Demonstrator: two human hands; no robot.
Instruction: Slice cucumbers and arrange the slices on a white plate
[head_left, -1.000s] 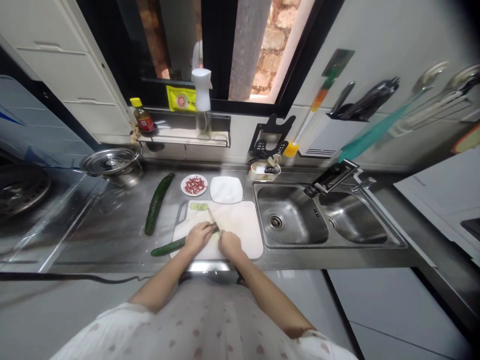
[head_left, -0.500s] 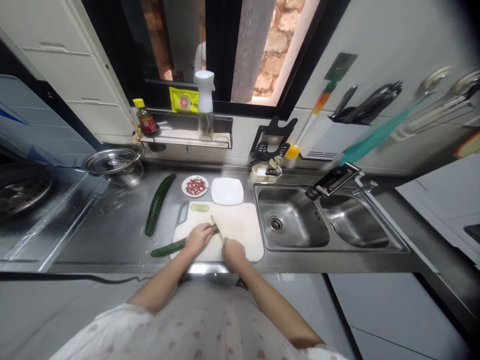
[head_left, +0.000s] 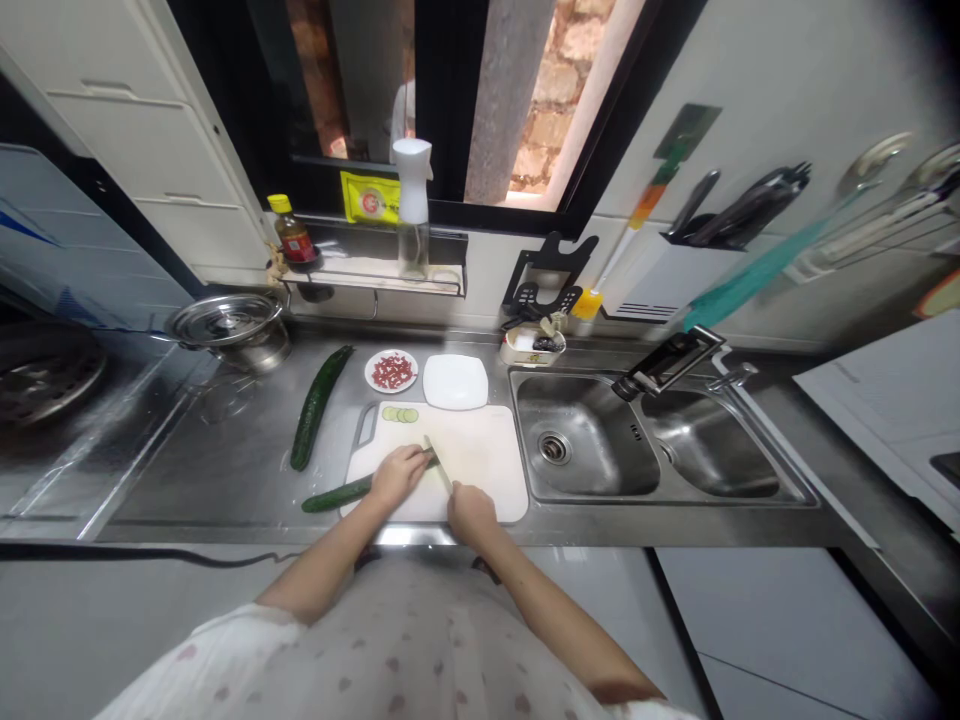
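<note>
My left hand [head_left: 399,476] is closed over a cucumber [head_left: 337,496], pressing it onto the white cutting board [head_left: 487,450]; its uncut end sticks out past the board's left edge. A knife [head_left: 439,466] is gripped by its handle in my right hand [head_left: 472,512], the blade slanting up and left beside the cucumber's cut end. Whether the blade touches the cucumber I cannot tell. Several cucumber slices [head_left: 400,414] lie overlapped at the board's upper left. A second, whole cucumber [head_left: 321,408] rests on the steel counter to the left.
Behind the board stand a plate of chopped red pieces [head_left: 391,371] and a white plate [head_left: 455,382]. A double sink [head_left: 589,440] with a black faucet [head_left: 667,362] adjoins on the right. A lidded steel pot [head_left: 232,330] stands at back left, below a shelf with bottles [head_left: 292,235].
The knife and my right hand have shifted very slightly to the right. My left hand stays in place on the cucumber.
</note>
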